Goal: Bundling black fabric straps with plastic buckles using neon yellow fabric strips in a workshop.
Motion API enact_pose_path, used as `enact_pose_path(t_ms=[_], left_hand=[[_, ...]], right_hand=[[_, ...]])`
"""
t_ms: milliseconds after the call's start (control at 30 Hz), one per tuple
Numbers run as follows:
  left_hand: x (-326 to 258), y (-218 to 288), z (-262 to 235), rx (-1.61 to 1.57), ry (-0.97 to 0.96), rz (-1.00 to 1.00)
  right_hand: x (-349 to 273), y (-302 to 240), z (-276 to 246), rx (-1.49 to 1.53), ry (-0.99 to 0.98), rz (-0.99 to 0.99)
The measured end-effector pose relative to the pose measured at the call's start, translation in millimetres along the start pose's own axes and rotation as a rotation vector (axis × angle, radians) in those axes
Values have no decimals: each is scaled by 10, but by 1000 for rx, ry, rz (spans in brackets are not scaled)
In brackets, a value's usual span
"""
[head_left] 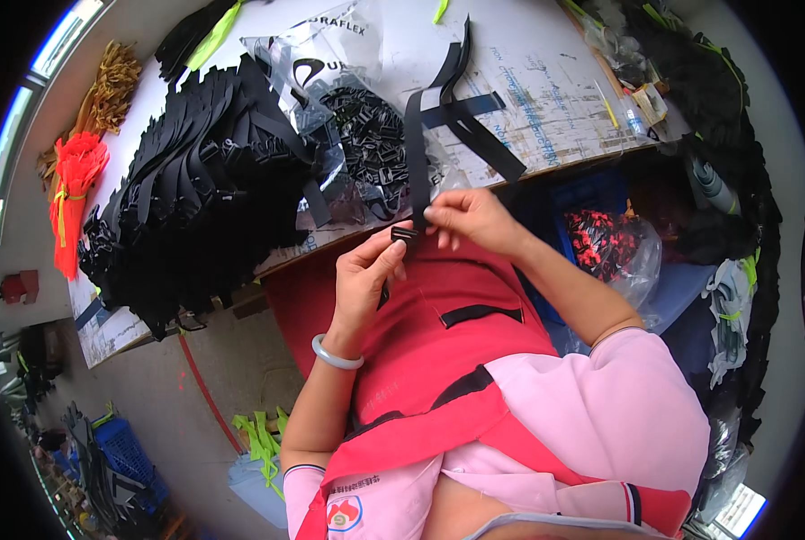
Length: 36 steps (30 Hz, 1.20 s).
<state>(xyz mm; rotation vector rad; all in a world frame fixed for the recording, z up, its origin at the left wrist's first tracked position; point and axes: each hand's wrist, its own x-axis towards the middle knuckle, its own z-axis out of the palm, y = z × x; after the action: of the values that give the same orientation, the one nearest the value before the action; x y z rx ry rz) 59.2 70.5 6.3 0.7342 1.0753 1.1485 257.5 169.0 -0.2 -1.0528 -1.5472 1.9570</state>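
- Your left hand (364,274) comes up from the lower edge, a pale jade-coloured bangle (335,356) on its wrist, and its fingers (393,252) are closed on a small black plastic buckle (404,234).
- Your right hand (468,216) sits just at 3 o'clock of the buckle, its fingers (436,214) pinched shut on the lower end of a long black webbing strap (418,153).
- The strap runs from your right fingers towards 12 o'clock, up over the edge of the white desk (546,99), where it crosses other loose black strap pieces.
- The buckle and strap end meet just above your red apron (420,342), slightly off the desk's near edge; whether the strap is already threaded through the buckle is too small to tell.
- At 10 o'clock of your hands lies a large heap of black straps (195,189) on the desk.
- Between that heap and the held strap sits a clear plastic bag of black buckles (366,135).
- At 3 o'clock, below the desk, a clear bag of red and black parts (600,243) rests.
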Motion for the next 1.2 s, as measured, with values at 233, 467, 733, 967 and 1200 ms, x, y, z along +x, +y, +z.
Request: enact_pose_path(t_ms=[233,467,733,967,1200], left_hand=[[-89,-103,-266,192,17,71],[-374,-270,-610,960,-29,226],[-505,-438,-1015,947,146,402],[-336,44,-421,207,293,175],[-347,-46,-401,227,327,227]], right_hand=[[23,239,338,151,-61,47],[207,-366,-2,389,-40,-108],[109,-765,-248,157,93,-251],[-34,-273,791,-2,-318,54],[42,-129,852,112,-245,192]])
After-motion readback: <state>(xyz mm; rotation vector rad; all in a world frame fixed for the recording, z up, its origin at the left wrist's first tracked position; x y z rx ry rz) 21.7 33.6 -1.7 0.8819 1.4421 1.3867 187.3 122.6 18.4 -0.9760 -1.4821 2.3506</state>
